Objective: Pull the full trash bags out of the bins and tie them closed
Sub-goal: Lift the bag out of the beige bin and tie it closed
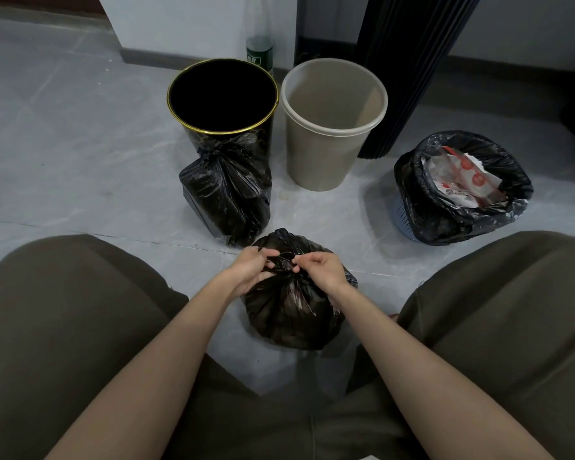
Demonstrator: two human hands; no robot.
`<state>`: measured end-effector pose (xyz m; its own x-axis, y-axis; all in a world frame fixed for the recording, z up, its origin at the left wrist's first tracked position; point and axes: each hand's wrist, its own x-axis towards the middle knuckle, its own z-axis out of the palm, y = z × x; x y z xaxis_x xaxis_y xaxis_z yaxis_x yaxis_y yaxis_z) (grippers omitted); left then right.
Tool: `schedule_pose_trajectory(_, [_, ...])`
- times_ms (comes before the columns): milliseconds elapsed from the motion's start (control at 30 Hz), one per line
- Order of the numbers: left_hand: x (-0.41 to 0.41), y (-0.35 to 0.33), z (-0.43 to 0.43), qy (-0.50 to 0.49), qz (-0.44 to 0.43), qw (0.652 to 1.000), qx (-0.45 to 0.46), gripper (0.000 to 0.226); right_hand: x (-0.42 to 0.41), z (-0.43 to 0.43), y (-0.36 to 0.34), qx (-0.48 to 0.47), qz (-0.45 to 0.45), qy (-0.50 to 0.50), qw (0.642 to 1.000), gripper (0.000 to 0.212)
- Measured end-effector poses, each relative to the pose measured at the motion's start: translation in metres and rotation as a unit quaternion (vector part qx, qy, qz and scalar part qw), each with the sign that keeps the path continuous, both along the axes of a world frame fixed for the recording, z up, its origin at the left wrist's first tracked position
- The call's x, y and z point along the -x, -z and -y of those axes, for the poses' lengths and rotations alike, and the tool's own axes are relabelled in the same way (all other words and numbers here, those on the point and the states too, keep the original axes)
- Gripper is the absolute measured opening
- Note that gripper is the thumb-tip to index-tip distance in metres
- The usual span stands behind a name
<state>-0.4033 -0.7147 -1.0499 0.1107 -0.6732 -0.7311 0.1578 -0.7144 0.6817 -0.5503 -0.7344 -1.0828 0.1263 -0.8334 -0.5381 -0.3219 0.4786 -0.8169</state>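
Observation:
A full black trash bag [289, 313] sits on the floor between my knees. My left hand [251, 268] and my right hand [317, 265] each pinch gathered plastic at its neck, close together over the knot. A second black bag [226, 194], tied at the top, stands just beyond it, in front of the black bin with a gold rim [223, 94]. To the right of that stands a beige bin [332, 124] with no liner. Further right, a small blue perforated bin [402, 217] holds an open black bag [462, 190] with red and white wrappers.
A bottle with a green label [260, 44] stands against the wall behind the bins. A dark ribbed column [402, 74] rises behind the beige bin. My two knees in olive trousers frame the near floor on both sides. The floor is grey tile.

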Motion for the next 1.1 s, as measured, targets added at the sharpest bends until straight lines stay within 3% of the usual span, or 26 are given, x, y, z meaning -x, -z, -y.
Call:
schedule_pose_trajectory(100, [-0.008, -0.001, 0.000, 0.109, 0.143, 0.983, 0.043, 0.034, 0.000, 0.003, -0.006, 0.007, 0.023, -0.012, 1.000, 0.012])
schedule_pose_trajectory(200, [-0.016, -0.012, 0.004, 0.215, 0.261, 0.937, 0.086, 0.035, 0.001, 0.005, -0.010, 0.020, 0.038, -0.045, 0.998, 0.010])
schedule_pose_trajectory(400, [-0.017, -0.040, 0.016, 0.326, 0.204, 0.916, 0.116, 0.034, -0.002, 0.003, -0.012, 0.134, -0.128, -0.171, 0.968, 0.012])
schedule_pose_trajectory(533, [-0.003, -0.041, 0.024, 0.321, 0.181, 0.919, 0.139, 0.031, 0.000, 0.003, -0.024, 0.161, -0.164, -0.255, 0.939, 0.019])
schedule_pose_trajectory(633, [0.007, -0.033, 0.027, 0.300, 0.197, 0.920, 0.158, 0.033, 0.005, 0.008, -0.027, 0.123, -0.137, -0.297, 0.937, 0.023])
schedule_pose_trajectory(767, [0.005, -0.024, 0.027, 0.246, 0.190, 0.935, 0.171, 0.033, 0.008, 0.008, -0.026, 0.079, -0.072, -0.259, 0.960, 0.023])
schedule_pose_trajectory(900, [0.005, -0.022, 0.025, 0.233, 0.222, 0.930, 0.180, 0.033, 0.007, 0.008, -0.022, 0.079, -0.076, -0.201, 0.973, 0.028])
schedule_pose_trajectory(1000, [-0.001, -0.015, 0.019, 0.292, 0.306, 0.895, 0.145, 0.045, 0.007, 0.010, -0.023, 0.047, -0.069, -0.148, 0.985, 0.029])
schedule_pose_trajectory(1100, [-0.005, -0.008, 0.009, 0.321, 0.366, 0.857, 0.168, 0.028, 0.009, 0.012, -0.023, -0.001, -0.050, -0.113, 0.992, 0.023])
